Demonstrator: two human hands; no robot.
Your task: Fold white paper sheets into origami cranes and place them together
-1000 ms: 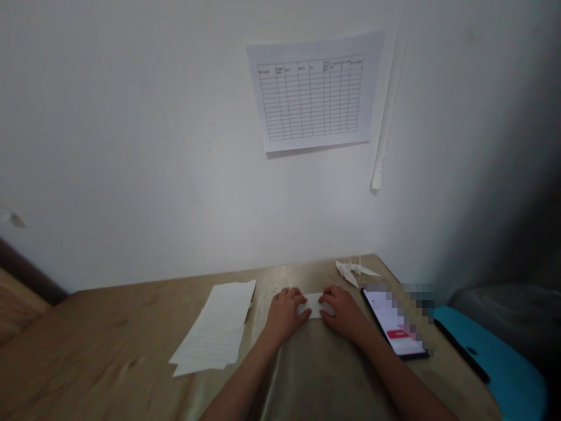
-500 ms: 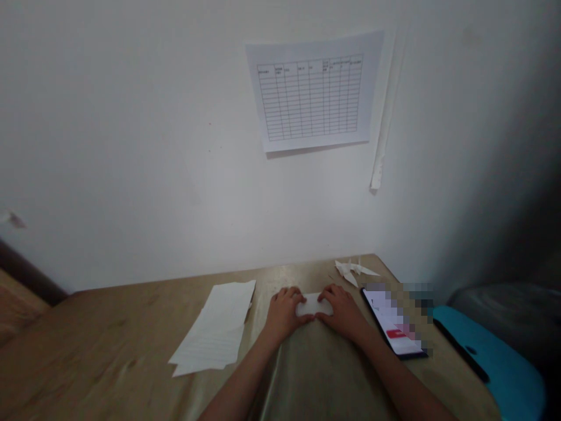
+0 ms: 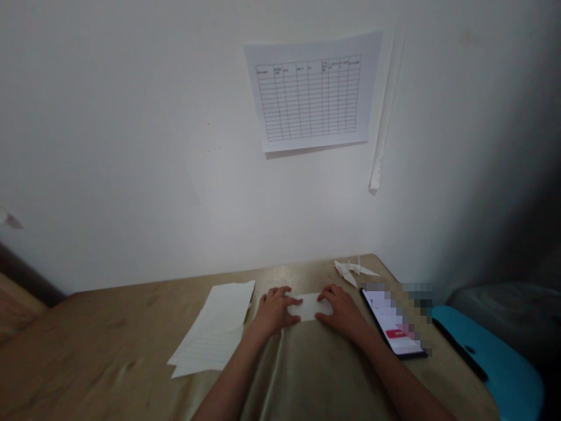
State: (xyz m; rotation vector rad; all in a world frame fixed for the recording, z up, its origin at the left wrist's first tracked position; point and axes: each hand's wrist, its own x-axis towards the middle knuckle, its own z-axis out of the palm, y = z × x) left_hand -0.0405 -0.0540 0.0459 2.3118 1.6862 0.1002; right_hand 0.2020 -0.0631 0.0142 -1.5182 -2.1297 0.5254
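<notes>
A small white piece of folded paper lies on the table between my two hands. My left hand is at its left end, with curved fingers and the thumb and forefinger tips on the paper. At the right end, my right hand holds the paper, its thumb at the near edge and forefinger at the far edge. The undersides of both hands are hidden.
White sheets of paper lie left of my hands. A folded paper figure sits at the back right. A phone with a lit screen lies right of my right hand, and a turquoise stool or chair stands beside the table.
My left hand has slid left and its fingers have spread, so more of the paper shows between the hands. My right hand has hardly moved.
</notes>
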